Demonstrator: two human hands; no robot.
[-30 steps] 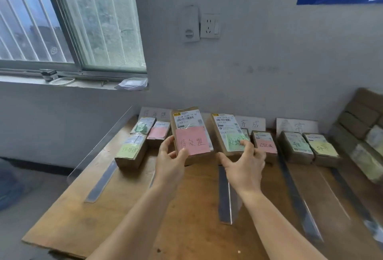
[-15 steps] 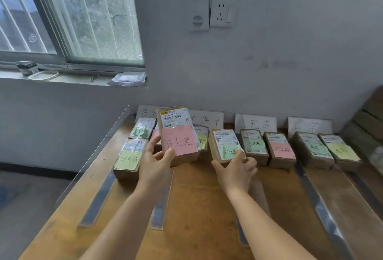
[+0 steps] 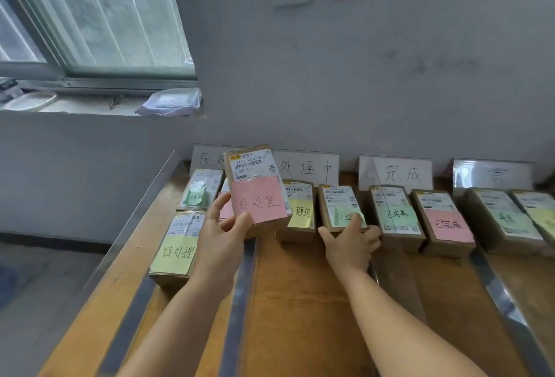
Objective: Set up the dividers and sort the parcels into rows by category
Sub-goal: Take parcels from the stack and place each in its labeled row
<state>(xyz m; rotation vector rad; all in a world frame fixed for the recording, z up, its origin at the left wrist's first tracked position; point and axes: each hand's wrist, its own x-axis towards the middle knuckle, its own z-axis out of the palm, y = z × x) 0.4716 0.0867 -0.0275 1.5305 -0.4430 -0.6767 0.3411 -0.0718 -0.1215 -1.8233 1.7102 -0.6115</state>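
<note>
My left hand (image 3: 223,234) holds a brown parcel with a pink note (image 3: 259,193) tilted up above the table, over the first row. My right hand (image 3: 350,243) rests on a parcel with a green note (image 3: 341,207) lying flat in the second row, fingers on its near end. Beside it lies a parcel with a yellow note (image 3: 298,211). Clear dividers (image 3: 240,295) stand upright between the rows. Two parcels (image 3: 180,246) lie in the left row. White category cards (image 3: 306,166) lean against the wall.
More parcels lie to the right: one with a green note (image 3: 396,214), one with a pink note (image 3: 444,223), two further right (image 3: 501,220). A clear panel (image 3: 132,220) edges the wooden table (image 3: 300,301) on the left. The wall stands right behind.
My right hand set the green-note parcel down flat into the second row and pushed it back. My left hand kept the pink-note parcel raised. The camera moved closer.
</note>
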